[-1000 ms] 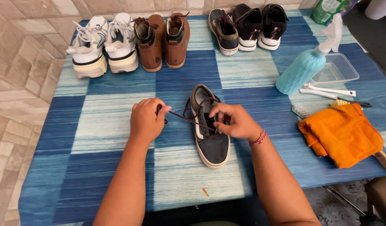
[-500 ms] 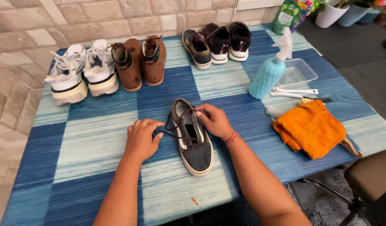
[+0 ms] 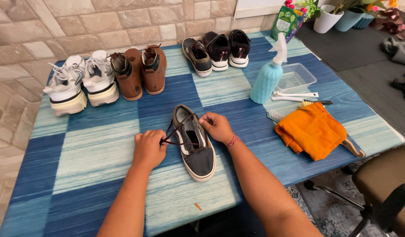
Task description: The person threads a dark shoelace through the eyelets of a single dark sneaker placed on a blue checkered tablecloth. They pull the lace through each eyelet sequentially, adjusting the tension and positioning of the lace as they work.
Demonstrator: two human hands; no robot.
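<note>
Currently, the dark canvas sneaker [image 3: 194,147] lies mid-surface, long axis toward the near edge. The left hand [image 3: 149,148] pinches its lace [image 3: 176,131] just left; the right hand [image 3: 216,126] pinches lace at the eyelets.

A single head-worn camera looks steeply down and forward from close above the counter [image 3: 97,153], facing a stone-tiled wall [image 3: 101,22] along the top of the frame. Both forearms enter from the bottom edge; floor shows at right.

Matt canvas sneaker [image 3: 198,153], rubber sole; woven striped tablecloth [image 3: 92,149]; soft orange cloth [image 3: 314,129].
</note>
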